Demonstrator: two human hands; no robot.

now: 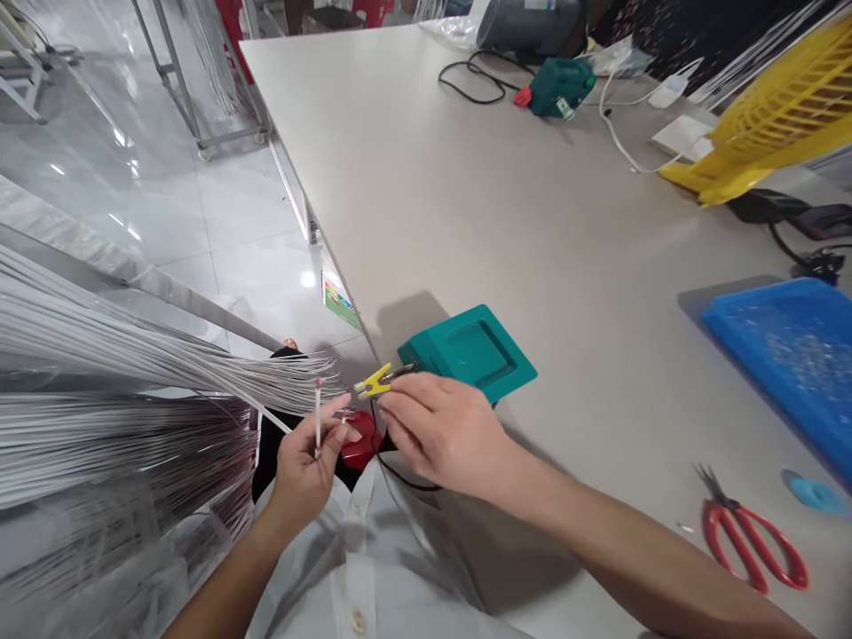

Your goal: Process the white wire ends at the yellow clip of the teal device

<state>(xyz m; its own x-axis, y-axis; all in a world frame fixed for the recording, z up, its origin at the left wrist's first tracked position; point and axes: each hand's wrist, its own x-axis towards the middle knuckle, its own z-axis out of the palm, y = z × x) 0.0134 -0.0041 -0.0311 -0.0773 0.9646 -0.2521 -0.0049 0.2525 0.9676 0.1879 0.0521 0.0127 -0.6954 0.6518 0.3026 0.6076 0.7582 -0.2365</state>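
Note:
My left hand (pixel 307 461) pinches a thin white cable (pixel 318 417) with red ends, its upper end standing up between the fingers. A short red-tipped wire end (pixel 344 415) shows by the thumb. My right hand (pixel 453 435) is closed in a pinch just right of it. Its fingertips are against or just beside a yellow clip (pixel 376 382), and what they hold is hidden. The clip sits at the front of a green device (pixel 466 351) by the table edge. Below the clip is a red object (pixel 359 444), partly covered by my left hand.
Long bundles of white cables (pixel 133 328) hang at the left. On the table (pixel 532 248) are red-handled scissors (pixel 738 532), a blue tray (pixel 785 355), a blue ring (pixel 813 493), a yellow fan (pixel 778 106) and a dark green device (pixel 563 86) with a cord.

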